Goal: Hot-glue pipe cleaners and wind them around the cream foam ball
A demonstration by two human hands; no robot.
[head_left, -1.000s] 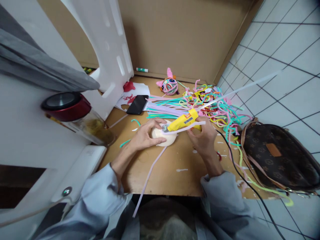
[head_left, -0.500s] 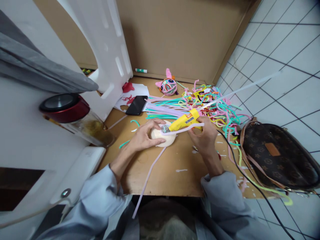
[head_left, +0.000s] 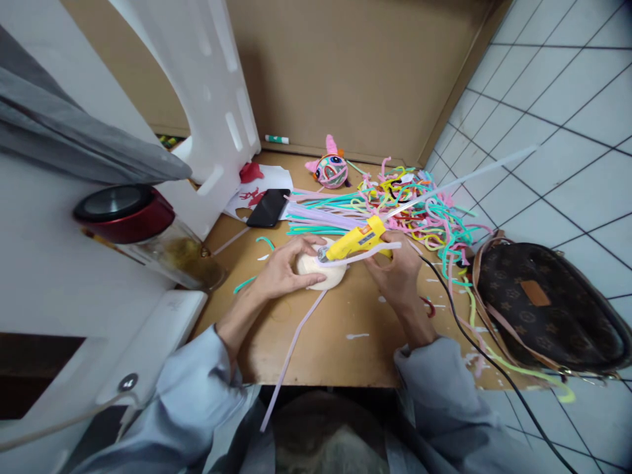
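My left hand [head_left: 286, 266] is closed round the side of a cream-white ball [head_left: 323, 276] resting low over the table. In my right hand [head_left: 397, 270] is a yellow hot glue gun [head_left: 356, 238], its nozzle at the top of the ball. A long translucent glue stick [head_left: 461, 180] juts from the gun's back end. One pale lilac pipe cleaner [head_left: 368, 254] runs from the top of the ball towards my right fingers. Another lilac strip [head_left: 295, 349] stretches from below the ball past the table's front edge. The nozzle tip's exact contact is too small to tell.
Behind my hands lies a heap of coloured pipe cleaners [head_left: 419, 204]. A pink-eared ball figure [head_left: 332, 170], a black phone [head_left: 268, 208] and a marker [head_left: 277, 139] sit further back. A tea bottle [head_left: 182, 257] stands left; a brown bag [head_left: 553, 306] and black cord [head_left: 459, 319] are right.
My right hand and the glue gun have shifted slightly left and down, bringing the nozzle further over the ball. My left hand keeps its hold.
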